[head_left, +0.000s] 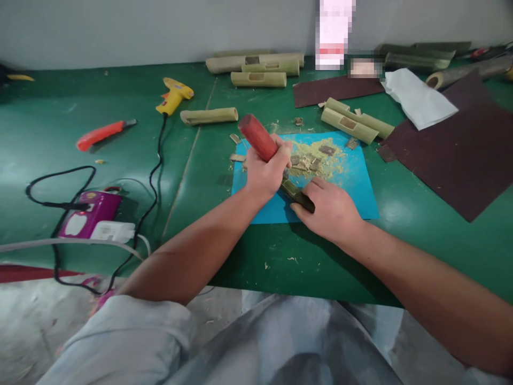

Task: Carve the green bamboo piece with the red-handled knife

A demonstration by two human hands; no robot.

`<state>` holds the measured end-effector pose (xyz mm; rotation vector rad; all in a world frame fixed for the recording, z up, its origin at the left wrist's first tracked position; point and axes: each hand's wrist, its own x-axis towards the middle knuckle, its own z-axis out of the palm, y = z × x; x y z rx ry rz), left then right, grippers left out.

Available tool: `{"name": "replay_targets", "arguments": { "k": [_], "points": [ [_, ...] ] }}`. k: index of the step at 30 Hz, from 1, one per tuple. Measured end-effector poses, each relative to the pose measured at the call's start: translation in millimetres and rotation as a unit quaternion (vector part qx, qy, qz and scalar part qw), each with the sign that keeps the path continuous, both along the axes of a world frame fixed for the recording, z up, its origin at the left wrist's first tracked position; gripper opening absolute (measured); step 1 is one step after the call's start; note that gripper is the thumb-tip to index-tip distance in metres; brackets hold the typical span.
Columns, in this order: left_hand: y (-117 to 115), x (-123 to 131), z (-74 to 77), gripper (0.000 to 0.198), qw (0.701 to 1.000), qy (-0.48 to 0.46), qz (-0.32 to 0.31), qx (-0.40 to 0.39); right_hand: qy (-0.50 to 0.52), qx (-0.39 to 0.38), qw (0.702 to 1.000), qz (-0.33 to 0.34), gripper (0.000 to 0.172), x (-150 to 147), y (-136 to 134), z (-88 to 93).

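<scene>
My left hand [265, 167] is closed around the thick red handle [256, 136] of a tool, probably a chisel. The tool slants down, its metal tip mostly hidden beside my fingers and close to a green bamboo tube [293, 191]. At the tube's near right end, my right hand [331, 207] grips it, covering part of it. The tube is held over a blue sheet [363, 187] on the table. Yellowish shavings [316, 160] and small bamboo chips lie on the sheet just beyond my hands.
Cut bamboo tubes [258, 79] lie along the back of the green table [224, 256]. To the left are a yellow glue gun [173, 99], a red-handled cutter [102, 133] and a purple power strip [93, 206] with cords. Brown sandpaper sheets [460, 160] and white paper [419, 99] are right.
</scene>
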<state>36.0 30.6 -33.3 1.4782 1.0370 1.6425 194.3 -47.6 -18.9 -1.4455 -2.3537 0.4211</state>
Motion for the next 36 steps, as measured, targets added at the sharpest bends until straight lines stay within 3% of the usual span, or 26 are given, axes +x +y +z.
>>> {"name": "replay_targets", "arguments": {
  "k": [8, 14, 21, 26, 36],
  "points": [
    [-2, 1, 1.9, 0.032, 0.998, 0.041, 0.041, 0.033, -0.019, 0.002, 1.0, 0.004, 0.02, 0, 0, 0.6],
    [-2, 2, 2.8, 0.035, 0.996, 0.06, 0.044, 0.039, -0.018, 0.003, 1.0, 0.007, 0.02, -1, -1, 1.2],
    [-5, 4, 10.9, 0.038, 0.999, 0.043, -0.016, 0.009, -0.009, -0.028, 1.0, -0.001, 0.02, -1, 1, 5.1],
    [-3, 4, 5.7, 0.041, 0.999, -0.021, 0.04, 0.013, -0.01, -0.015, 1.0, 0.002, 0.019, -1, 1, 5.2],
    [1, 3, -1.8, 0.042, 0.999, 0.013, 0.04, 0.004, -0.002, -0.01, 1.0, 0.001, 0.017, -1, 0, 3.3]
  ]
}}
